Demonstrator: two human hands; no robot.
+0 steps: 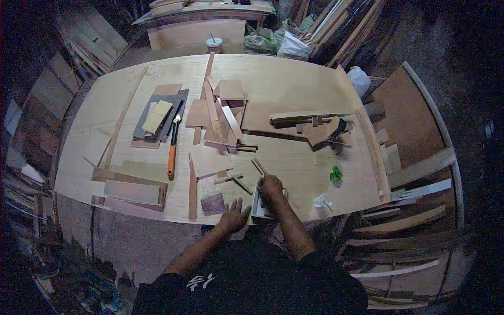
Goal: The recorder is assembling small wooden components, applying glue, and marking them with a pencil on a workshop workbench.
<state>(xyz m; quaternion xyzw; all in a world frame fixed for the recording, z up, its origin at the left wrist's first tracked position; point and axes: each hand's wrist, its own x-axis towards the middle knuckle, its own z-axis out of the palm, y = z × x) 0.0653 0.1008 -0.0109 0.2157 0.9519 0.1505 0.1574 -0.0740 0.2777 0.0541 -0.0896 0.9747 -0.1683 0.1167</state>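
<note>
Head view. Table point(299, 73): broad, pale wood top, edges bowed by the lens, in a dim workshop. Upper edge of frame: stacked boards; white tub point(214, 45) just beyond the table. Upper right: long timber strips point(349, 26), leaning; plastic bags point(294, 45) beside them.

On the table, left of centre: grey sheet point(146, 113) bearing a pale block point(157, 116); orange-handled tool point(171, 157) alongside. Lower left: flat wooden pieces point(132, 191). Centre: heap of wood offcuts point(207, 160). Right: further offcuts point(315, 135); green item point(335, 175), kind unclear.

Lower centre: small box-like frame point(256, 203), near the table's lower edge, partly covered by the right hand point(270, 189). Right fingers curled; thin wooden strips point(259, 166) project above them, grip on these not certain. Left hand point(234, 216): fingers spread, palm down, between the frame and a purplish-brown square point(212, 204).
</note>
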